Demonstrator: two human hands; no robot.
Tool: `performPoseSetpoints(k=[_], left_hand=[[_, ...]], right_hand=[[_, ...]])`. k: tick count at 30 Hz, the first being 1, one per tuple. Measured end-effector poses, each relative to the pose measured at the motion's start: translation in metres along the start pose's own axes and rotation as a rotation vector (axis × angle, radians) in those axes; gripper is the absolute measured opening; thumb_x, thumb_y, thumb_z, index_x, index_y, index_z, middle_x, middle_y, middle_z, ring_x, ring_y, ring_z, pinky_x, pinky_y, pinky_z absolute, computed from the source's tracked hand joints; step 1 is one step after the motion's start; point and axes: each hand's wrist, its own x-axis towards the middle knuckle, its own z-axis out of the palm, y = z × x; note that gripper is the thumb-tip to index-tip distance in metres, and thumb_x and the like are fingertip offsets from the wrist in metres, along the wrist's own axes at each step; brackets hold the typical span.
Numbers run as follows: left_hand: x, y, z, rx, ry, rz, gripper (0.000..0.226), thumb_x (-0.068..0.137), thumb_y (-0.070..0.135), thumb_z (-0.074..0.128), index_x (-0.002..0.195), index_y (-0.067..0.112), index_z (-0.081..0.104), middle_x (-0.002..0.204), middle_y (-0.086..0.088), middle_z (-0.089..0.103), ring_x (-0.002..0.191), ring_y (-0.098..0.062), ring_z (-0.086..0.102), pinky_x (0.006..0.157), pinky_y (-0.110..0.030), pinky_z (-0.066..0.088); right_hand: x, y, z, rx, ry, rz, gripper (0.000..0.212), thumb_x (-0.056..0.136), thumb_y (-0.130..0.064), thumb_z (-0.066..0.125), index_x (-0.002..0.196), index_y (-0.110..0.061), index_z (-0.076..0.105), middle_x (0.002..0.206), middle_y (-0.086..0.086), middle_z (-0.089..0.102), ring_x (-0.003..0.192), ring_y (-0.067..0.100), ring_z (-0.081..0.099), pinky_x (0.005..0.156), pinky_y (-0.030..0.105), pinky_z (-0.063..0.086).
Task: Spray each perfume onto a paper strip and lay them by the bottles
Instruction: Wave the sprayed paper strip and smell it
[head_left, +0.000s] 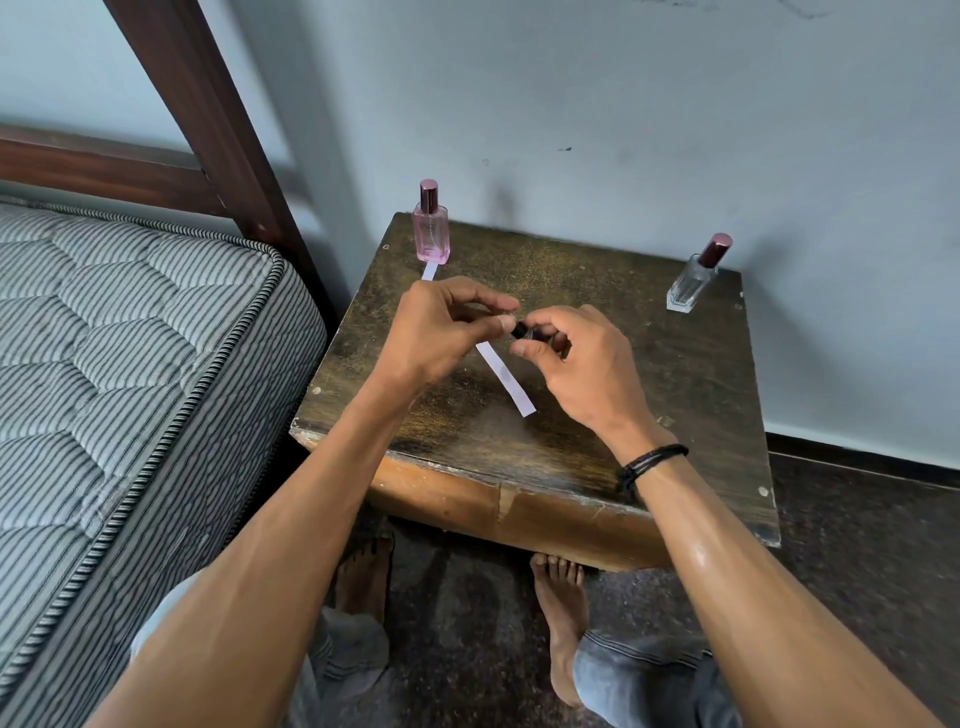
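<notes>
A pink perfume bottle (431, 228) with a dark cap stands at the table's back left, with a white paper strip (429, 270) lying just in front of it. A clear bottle (696, 278) with a dark cap stands at the back right. My right hand (571, 364) grips a small dark bottle (524, 331), mostly hidden by the fingers. My left hand (441, 332) pinches at that bottle's top end. Below both hands a second white strip (506, 378) with a damp spot lies slanted on the table.
The worn dark wooden table (649, 415) stands against a pale wall. A striped mattress (130, 364) on a wooden bed frame (208, 114) lies to the left. My bare feet (558, 597) rest on the dark floor under the table's front edge.
</notes>
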Motion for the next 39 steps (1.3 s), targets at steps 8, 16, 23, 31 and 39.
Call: performPoseSetpoints(k=[8,16,23,31,39], left_hand=[[0.006,-0.009,-0.015,0.449,0.236,-0.030,0.010,0.088,0.026,0.077,0.098,0.024,0.079,0.091,0.015,0.066,0.073,0.002,0.060,0.079,-0.027,0.054],[0.003,-0.025,0.002,0.739,0.040,-0.052,0.019,0.090,0.033,0.072,0.104,0.021,0.077,0.104,0.004,0.067,0.110,-0.021,0.055,0.091,-0.043,0.052],[0.003,-0.029,0.005,0.768,0.022,-0.021,0.019,0.090,0.030,0.072,0.106,0.019,0.074,0.098,0.007,0.057,0.113,-0.021,0.050,0.088,-0.036,0.049],[0.005,-0.015,-0.001,0.496,0.022,-0.068,0.005,0.086,0.019,0.076,0.086,0.023,0.073,0.077,0.017,0.067,0.070,0.005,0.061,0.074,-0.020,0.049],[0.009,-0.007,-0.012,0.287,0.061,0.047,0.008,0.087,0.016,0.077,0.094,0.020,0.080,0.080,0.018,0.071,0.069,0.009,0.058,0.069,-0.006,0.040]], right_hand=[[0.016,0.016,-0.027,0.038,-0.038,0.211,0.021,0.093,-0.031,0.074,0.111,-0.022,0.068,0.103,-0.009,0.070,0.096,0.012,0.066,0.084,0.032,0.053],[0.017,0.028,-0.043,0.061,-0.080,0.343,0.021,0.095,-0.025,0.073,0.113,-0.022,0.063,0.112,-0.005,0.074,0.100,0.014,0.070,0.091,0.032,0.053],[0.019,0.036,-0.041,0.065,-0.136,0.353,0.018,0.095,-0.026,0.072,0.110,-0.023,0.063,0.107,-0.007,0.075,0.097,0.012,0.071,0.092,0.036,0.056],[0.019,0.033,-0.041,0.091,-0.146,0.344,0.024,0.094,-0.025,0.074,0.115,-0.025,0.064,0.105,-0.012,0.074,0.097,0.006,0.070,0.081,0.019,0.050],[0.019,0.033,-0.048,0.104,-0.135,0.332,0.041,0.088,-0.021,0.080,0.125,-0.026,0.062,0.104,-0.016,0.067,0.095,-0.001,0.066,0.080,0.019,0.049]])
